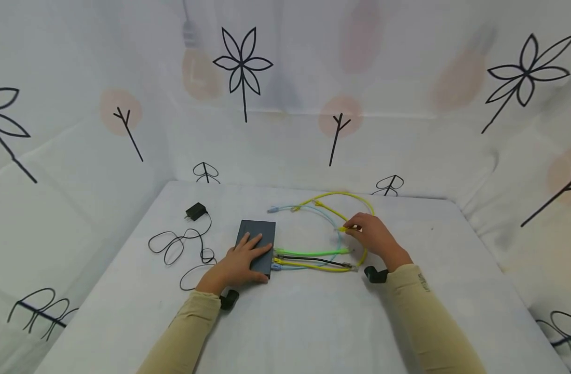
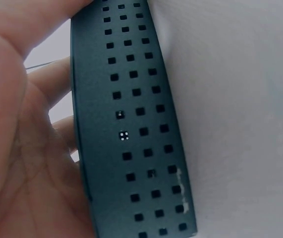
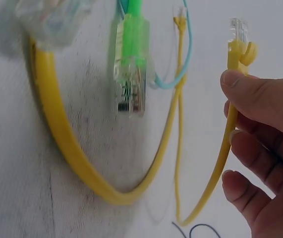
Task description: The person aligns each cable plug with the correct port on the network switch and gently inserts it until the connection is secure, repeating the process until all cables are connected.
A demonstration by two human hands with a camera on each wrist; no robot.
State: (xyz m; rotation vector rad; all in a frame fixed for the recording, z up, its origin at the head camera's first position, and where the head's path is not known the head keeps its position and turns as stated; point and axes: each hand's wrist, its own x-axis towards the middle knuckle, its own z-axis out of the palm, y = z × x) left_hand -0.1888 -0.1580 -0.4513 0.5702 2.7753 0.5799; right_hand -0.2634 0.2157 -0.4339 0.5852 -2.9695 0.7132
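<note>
My left hand (image 1: 241, 262) rests on top of a dark grey box (image 1: 262, 228), fingers spread and thumb by its near edge. In the left wrist view the box's side (image 2: 136, 119) shows rows of square holes. With thumb and fingertips, my right hand (image 1: 371, 236) pinches a yellow network cable (image 3: 218, 173) just behind its clear plug (image 3: 238, 29). That plug is off the table. A green cable (image 1: 309, 252), a black cable (image 1: 309, 258) and a yellow cable (image 1: 332, 269) run from the box's right side. The green cable's loose plug (image 3: 131, 74) shows in the right wrist view.
A light blue cable (image 1: 329, 215) curves across the table behind the others. Left of the box lie a black power adapter (image 1: 196, 211) and its coiled black cord (image 1: 173, 241). White cloth walls (image 1: 285, 145) with drawn plants stand round the white table (image 1: 313, 322).
</note>
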